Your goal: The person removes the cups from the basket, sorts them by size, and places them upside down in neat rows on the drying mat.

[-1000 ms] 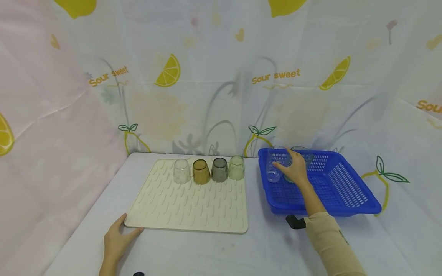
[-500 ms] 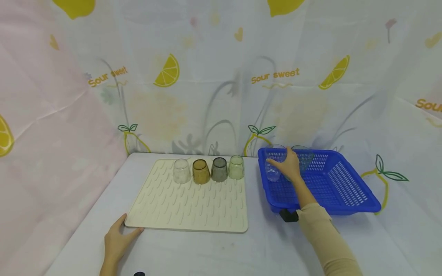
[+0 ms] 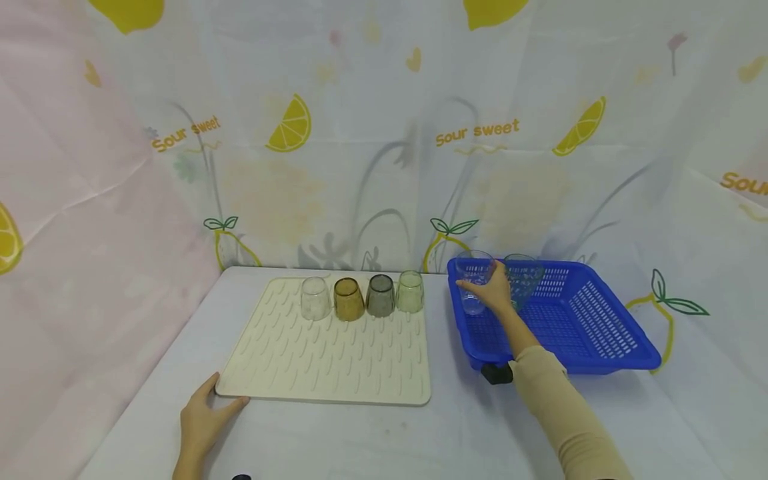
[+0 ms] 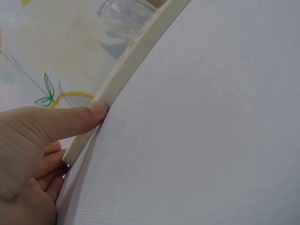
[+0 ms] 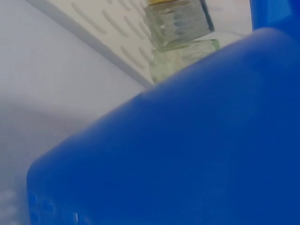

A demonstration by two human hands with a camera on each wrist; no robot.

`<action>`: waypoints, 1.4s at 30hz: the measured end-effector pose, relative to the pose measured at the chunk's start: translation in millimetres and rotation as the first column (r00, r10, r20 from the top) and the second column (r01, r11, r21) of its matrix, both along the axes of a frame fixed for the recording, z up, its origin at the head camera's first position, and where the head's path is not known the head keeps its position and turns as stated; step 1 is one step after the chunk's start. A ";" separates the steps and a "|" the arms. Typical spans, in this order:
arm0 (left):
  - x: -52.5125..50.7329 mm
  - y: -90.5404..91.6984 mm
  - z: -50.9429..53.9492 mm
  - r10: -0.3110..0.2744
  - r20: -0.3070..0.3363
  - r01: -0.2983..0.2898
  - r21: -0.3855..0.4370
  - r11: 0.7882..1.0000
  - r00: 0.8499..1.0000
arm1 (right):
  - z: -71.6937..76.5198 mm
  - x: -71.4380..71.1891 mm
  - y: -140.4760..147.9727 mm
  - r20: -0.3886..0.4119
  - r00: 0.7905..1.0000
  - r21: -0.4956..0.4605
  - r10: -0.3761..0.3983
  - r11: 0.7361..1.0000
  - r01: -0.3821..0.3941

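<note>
In the head view my right hand [image 3: 493, 291] grips a tall clear glass [image 3: 474, 305] at the left end of the blue basket [image 3: 624, 364]. A greenish glass [image 3: 527, 277] stands just right of that hand, partly behind it. My left hand [image 3: 202, 421] holds the near left corner of the pale ribbed mat [image 3: 336, 363], thumb at its front edge and fingers at its left side. The left wrist view shows the thumb [image 4: 77, 123] against the mat's edge [image 4: 125, 70]. Basket plastic [image 5: 178, 154] fills most of the right wrist view, which does not show the right hand.
Along the mat's back edge stand a clear glass [image 3: 315, 299], an amber glass [image 3: 349, 299], a grey glass [image 3: 381, 296] and a pale green glass [image 3: 411, 292]. Behind the table hangs a lemon-print cloth [image 3: 360, 187]. The basket stands to the mat's right.
My right hand has moved left inside the basket area, with the tall clear glass shifting slightly left. More of the greenish glass shows. My left hand and the mat have stayed put.
</note>
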State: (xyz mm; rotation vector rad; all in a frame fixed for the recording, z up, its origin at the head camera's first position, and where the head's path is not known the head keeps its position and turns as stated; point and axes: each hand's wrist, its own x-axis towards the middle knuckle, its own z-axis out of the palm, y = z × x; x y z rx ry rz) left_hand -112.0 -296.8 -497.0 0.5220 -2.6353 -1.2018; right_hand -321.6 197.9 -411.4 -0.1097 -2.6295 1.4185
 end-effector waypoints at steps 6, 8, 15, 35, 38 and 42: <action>0.6 0.4 -1.0 0.004 -0.005 -0.004 0.001 1.000 1.000 | -0.6 1.8 -0.9 -0.036 0.999 -0.019 -0.032 0.999 0.031; 0.6 0.5 -0.9 0.006 -0.005 -0.006 -0.003 1.000 1.000 | 0.2 5.1 -0.8 -0.051 0.998 -0.024 -0.027 0.999 0.026; -0.7 0.0 -1.0 0.008 -0.003 -0.008 -0.008 1.000 1.000 | 4.7 18.9 1.5 -0.121 0.992 -0.044 -0.020 0.999 0.015; 3.6 -7.1 4.2 0.000 -0.011 0.001 0.086 0.996 1.000 | 14.5 59.0 21.9 -0.168 0.979 -0.196 0.112 0.970 -0.144; 4.5 -6.9 6.9 -0.002 -0.036 0.006 0.094 0.996 0.999 | 17.5 65.2 23.8 -0.175 0.978 -0.212 0.117 0.965 -0.153; 5.1 -4.7 13.1 -0.013 -0.074 0.019 0.080 0.997 0.997 | 23.8 73.1 25.6 -0.183 0.976 -0.211 0.120 0.965 -0.158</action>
